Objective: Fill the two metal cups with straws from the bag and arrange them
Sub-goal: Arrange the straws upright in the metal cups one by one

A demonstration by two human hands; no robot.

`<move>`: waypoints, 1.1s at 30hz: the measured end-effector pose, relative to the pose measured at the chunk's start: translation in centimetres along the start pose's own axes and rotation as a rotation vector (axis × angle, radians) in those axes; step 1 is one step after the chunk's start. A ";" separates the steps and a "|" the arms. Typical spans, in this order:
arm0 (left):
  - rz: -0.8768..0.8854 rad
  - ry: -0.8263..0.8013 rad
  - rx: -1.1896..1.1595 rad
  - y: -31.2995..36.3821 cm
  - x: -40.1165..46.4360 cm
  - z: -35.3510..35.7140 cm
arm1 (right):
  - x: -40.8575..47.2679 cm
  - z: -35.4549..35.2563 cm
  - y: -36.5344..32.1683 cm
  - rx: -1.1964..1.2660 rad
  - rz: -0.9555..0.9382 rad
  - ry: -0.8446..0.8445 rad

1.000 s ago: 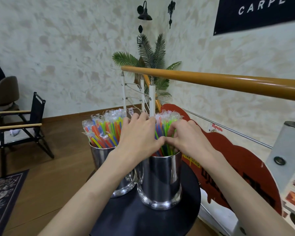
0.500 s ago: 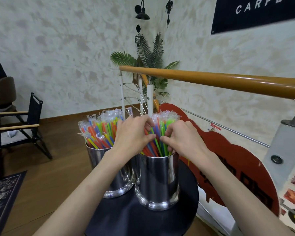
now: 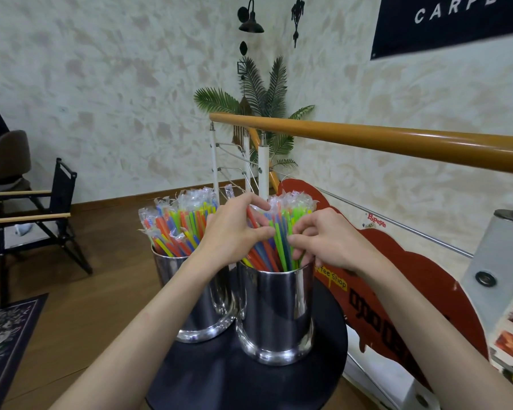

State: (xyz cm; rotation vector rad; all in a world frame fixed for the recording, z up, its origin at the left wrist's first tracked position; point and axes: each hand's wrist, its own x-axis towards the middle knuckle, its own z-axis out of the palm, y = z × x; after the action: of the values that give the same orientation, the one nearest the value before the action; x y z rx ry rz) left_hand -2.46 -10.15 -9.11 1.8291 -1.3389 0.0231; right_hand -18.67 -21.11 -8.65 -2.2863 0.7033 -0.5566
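Straws [image 3: 279, 232] bunched upright in the right cup [image 3: 276, 309], on the round black table [image 3: 243, 377]; parted now down the middle, where a second ago covered by both palms; left hand [image 3: 234, 232] curled round the red and blue ones, thumb pressing across them; right hand [image 3: 326, 241] with fingertips dug in among the green ones, pinching; left cup [image 3: 202, 303] just beside, touching or nearly so, already packed full; no bag in sight; filling seemingly done, only spreading and evening left; orange handrail [image 3: 367, 137] behind.
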 end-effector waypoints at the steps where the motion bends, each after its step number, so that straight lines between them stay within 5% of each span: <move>1: 0.005 -0.017 0.003 0.0 0.1 0.0 | 0.0 0.0 0.0 -0.001 -0.002 0.000; 18: -0.026 -0.120 -0.122 0.2 -0.1 -0.7 | -0.1 0.9 -0.3 -0.308 -0.123 0.019; 33: 0.066 -0.310 -0.031 -0.4 0.2 -1.6 | -0.2 -0.7 -0.8 -0.076 -0.310 0.262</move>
State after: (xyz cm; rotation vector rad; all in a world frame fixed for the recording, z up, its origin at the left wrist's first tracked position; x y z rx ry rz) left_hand -1.31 -9.21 -8.25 1.8132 -1.6033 -0.2547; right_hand -18.91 -20.80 -7.67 -2.4364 0.4974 -1.0042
